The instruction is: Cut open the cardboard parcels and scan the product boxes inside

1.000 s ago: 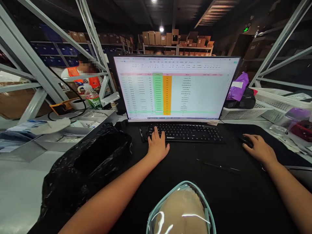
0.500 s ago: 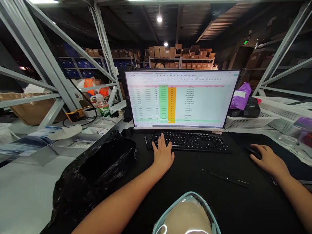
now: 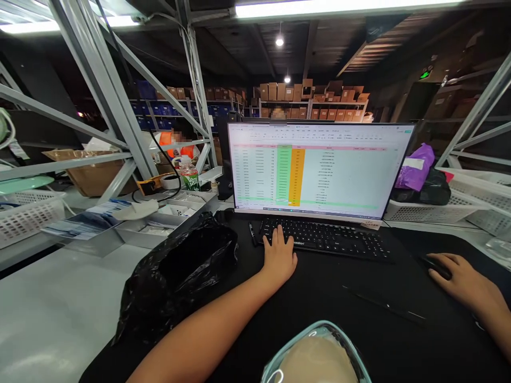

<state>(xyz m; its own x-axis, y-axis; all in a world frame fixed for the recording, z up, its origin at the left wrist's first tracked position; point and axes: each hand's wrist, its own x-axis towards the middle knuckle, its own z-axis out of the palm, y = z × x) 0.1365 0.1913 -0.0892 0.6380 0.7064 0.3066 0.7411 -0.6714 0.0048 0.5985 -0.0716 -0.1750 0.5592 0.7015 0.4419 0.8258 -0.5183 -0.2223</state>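
My left hand (image 3: 279, 258) lies flat with its fingers spread on the left end of a black keyboard (image 3: 331, 242). My right hand (image 3: 463, 279) curls over a black mouse (image 3: 437, 266) at the right of the black desk mat (image 3: 359, 330). Behind the keyboard a wide monitor (image 3: 319, 170) shows a spreadsheet with a green and an orange column. A thin black pen (image 3: 383, 305) lies on the mat between my hands. A crumpled black plastic bag (image 3: 179, 271) sits left of my left forearm.
A grey tray of small packets (image 3: 167, 218) and a green bottle (image 3: 190, 178) stand at the left, by grey rack struts (image 3: 120, 122). White baskets (image 3: 435, 210) with a purple bag (image 3: 415, 167) are at the right. A person in an orange vest (image 3: 178, 146) sits behind the rack. Cartons fill distant shelves.
The view has tilted up and swung left, so everything sits lower and further right in frame. Both hands stay on the keyboard and the mouse.
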